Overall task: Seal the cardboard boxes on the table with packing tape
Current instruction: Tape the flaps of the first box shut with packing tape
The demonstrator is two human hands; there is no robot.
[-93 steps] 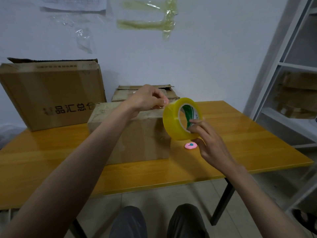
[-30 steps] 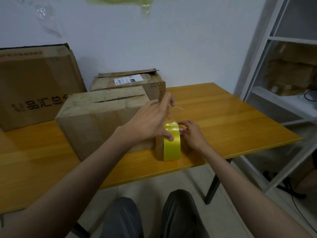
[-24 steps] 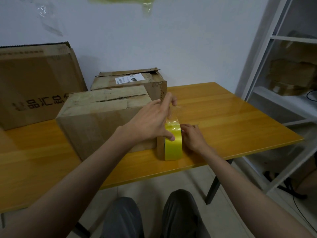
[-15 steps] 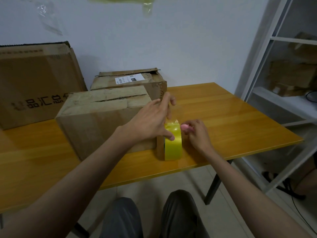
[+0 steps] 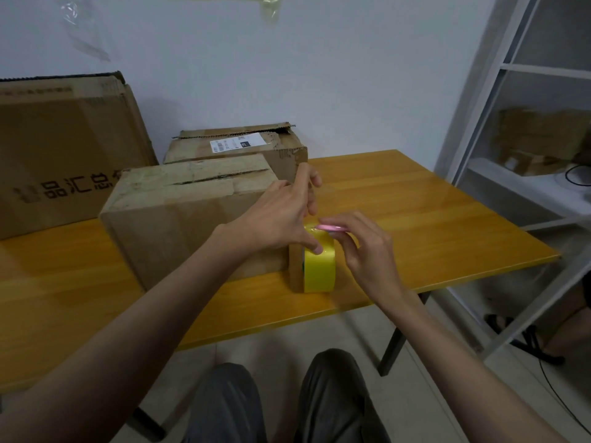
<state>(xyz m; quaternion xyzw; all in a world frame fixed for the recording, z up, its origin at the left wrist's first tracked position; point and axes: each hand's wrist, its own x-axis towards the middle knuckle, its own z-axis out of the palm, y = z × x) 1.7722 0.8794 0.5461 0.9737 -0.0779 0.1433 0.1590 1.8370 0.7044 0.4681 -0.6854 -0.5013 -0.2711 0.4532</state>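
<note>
Head view, items as we are finding them.

Item: yellow tape roll (image 5: pixel 319 266). It is standing on edge on the orange table (image 5: pixel 431 219), near the front edge, touching the right side of the near cardboard box (image 5: pixel 192 215).

Item: left hand (image 5: pixel 278 219). We are resting the thumb on top of the roll while the raised fingers are pinching what looks like a clear strip of tape pulled up from it; the strip itself is too faint for us to trace.

Item: right hand (image 5: pixel 364 247). We are pinching a small pink cutter (image 5: pixel 332 227) between curled fingers and thumb, holding it flat just above the top of the roll, right beside the left thumb.

Item: near cardboard box, as above. Its top flaps are lying shut with a dark gap running along the seam.

Item: second cardboard box (image 5: pixel 243 148), sitting just behind the near one, bearing a white label on top, its far flap edge torn.

Item: large cardboard box (image 5: pixel 64 148), standing at far left against the wall, printed with dark characters on its face.

Item: white shelf unit (image 5: pixel 511 129) at right, holding further cardboard. Strips of tape (image 5: pixel 268 4) are hanging on the wall above. Our knees in grey trousers (image 5: pixel 332 394) are showing below the table edge.
</note>
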